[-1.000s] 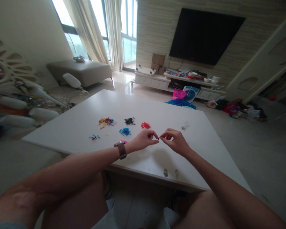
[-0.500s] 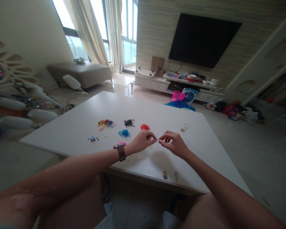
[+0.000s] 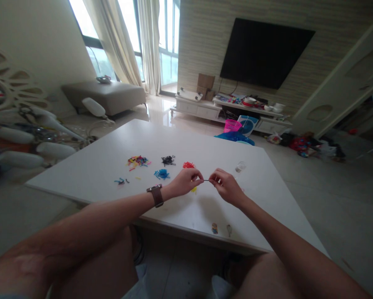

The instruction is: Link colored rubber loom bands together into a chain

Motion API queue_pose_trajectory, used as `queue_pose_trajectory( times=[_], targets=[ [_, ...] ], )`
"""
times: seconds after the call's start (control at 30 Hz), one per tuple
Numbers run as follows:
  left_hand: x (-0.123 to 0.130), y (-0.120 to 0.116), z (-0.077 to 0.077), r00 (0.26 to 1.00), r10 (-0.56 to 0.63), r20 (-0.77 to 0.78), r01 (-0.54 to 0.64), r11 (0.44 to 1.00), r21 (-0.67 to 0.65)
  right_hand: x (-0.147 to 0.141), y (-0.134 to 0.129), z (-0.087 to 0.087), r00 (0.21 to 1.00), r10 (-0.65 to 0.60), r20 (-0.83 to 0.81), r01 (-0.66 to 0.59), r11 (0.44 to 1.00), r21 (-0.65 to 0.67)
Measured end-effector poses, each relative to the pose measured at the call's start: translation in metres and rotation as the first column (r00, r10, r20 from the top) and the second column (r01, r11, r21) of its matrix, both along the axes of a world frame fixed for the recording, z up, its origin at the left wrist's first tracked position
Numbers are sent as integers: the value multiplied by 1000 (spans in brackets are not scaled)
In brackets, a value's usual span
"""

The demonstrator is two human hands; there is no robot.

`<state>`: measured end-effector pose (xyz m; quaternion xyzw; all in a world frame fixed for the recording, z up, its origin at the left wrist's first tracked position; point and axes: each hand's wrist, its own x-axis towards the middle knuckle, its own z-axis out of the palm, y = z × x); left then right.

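Note:
My left hand [image 3: 186,182] and my right hand [image 3: 225,187] are held just above the white table [image 3: 96,170], fingertips pinched on the two ends of a small dark rubber band [image 3: 206,180] stretched thin between them. A brown watch [image 3: 156,195] is on my left wrist. Behind my hands lie small piles of bands: a mixed-colour pile [image 3: 137,160], a black pile [image 3: 168,160], a blue pile [image 3: 161,173], a red pile [image 3: 188,165]. A bit of yellow [image 3: 194,189] shows under my left hand.
A few loose bands [image 3: 121,181] lie at the left. A small clear cup [image 3: 240,167] stands beyond my right hand. Two small stickers [image 3: 222,228] sit near the table's front edge. Beyond are a TV [image 3: 264,52], a low cabinet, a pink basket [image 3: 231,125].
The hands have drawn a little apart, stretching the dark band into a thin line. The view shifted slightly.

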<state>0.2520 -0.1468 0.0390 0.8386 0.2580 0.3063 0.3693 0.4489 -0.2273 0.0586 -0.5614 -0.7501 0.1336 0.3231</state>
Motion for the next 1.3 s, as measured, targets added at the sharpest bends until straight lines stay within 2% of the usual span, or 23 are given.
queue_pose_trajectory(
  times=[0.13, 0.27, 0.4, 0.67, 0.8, 0.87, 0.97, 1.13, 1.3],
  targets=[
    [-1, 6, 3, 1000, 15, 1, -15, 1000, 25, 3, 3, 6, 1000, -23, 4, 23, 1000, 10],
    [-7, 18, 6, 998, 69, -6, -69, 995, 73, 22, 7, 12, 996, -84, 2, 84, 995, 51],
    [-12, 26, 10, 992, 125, -32, -123, 990, 67, 37, 9, 15, 988, -155, -4, 155, 985, 80],
    [-2, 13, 7, 1000, 12, -20, -11, 999, 37, 12, 3, 9, 998, -62, -28, 64, 997, 40],
    [-3, 16, 1, 1000, 9, -25, -7, 998, 57, 14, 3, 10, 995, -83, -62, 85, 996, 35],
    [-8, 29, -1, 997, 54, -51, -50, 996, 75, 19, 3, 10, 991, -110, -74, 113, 993, 35],
    [-23, 61, -6, 972, 191, -134, -180, 979, 96, 25, 2, 10, 990, -118, -78, 121, 992, 27],
    [-56, 118, -22, 860, 437, -263, -440, 897, 53, 26, -2, 8, 995, -85, -60, 86, 996, 12],
    [-73, 143, -37, 768, 532, -356, -561, 828, 27, 29, -2, 5, 996, -76, -35, 76, 997, -3]
  ],
)
